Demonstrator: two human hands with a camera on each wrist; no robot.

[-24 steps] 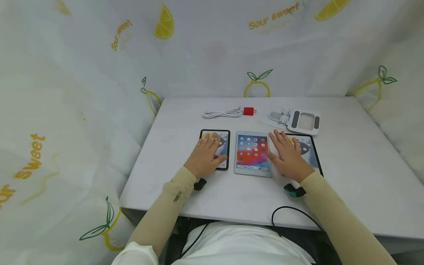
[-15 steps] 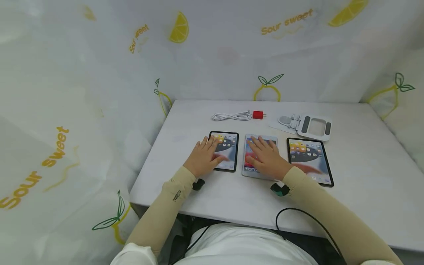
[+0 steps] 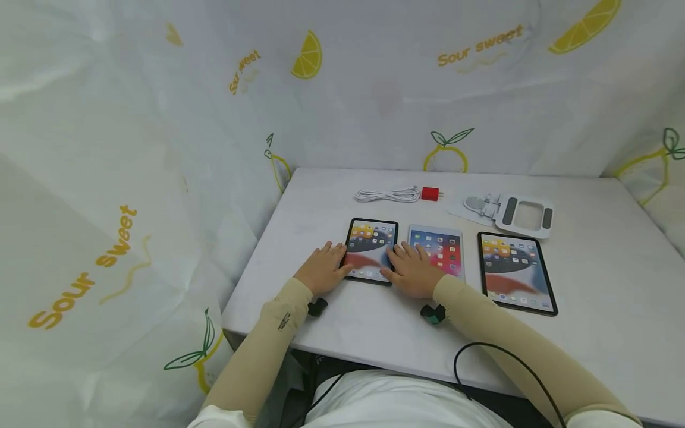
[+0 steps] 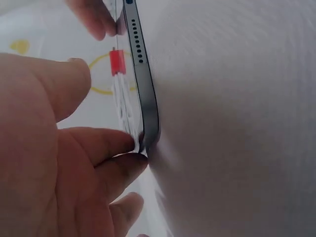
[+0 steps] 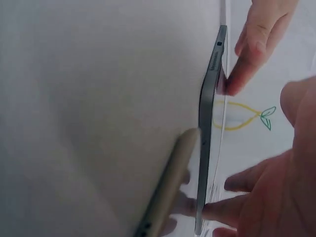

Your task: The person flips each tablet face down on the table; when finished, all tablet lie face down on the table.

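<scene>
Three tablets with lit screens lie in a row on the white table. My left hand [image 3: 323,267] is at the left edge of the black-rimmed left tablet [image 3: 371,238], its fingertips right at that edge in the left wrist view. At the tablet's right edge is my right hand [image 3: 413,270], overlapping the lower left of the white-rimmed middle tablet [image 3: 449,252]. Fingers of both hands stay fairly straight. The right wrist view shows the left tablet's thin grey side [image 5: 206,123], with the middle tablet's pale edge [image 5: 170,187] nearer the camera.
To the right lies a larger black-rimmed tablet [image 3: 516,273]. Behind the row are a bundled white cable [image 3: 387,195], a red plug adapter [image 3: 430,194] and a white folding stand [image 3: 508,214]. A black cord [image 3: 503,349] crosses the table's front edge by the right sleeve.
My right hand has moved left from the right tablet, across the middle one, to the left tablet's edge. My left hand has slid off the left tablet's screen to its left edge.
</scene>
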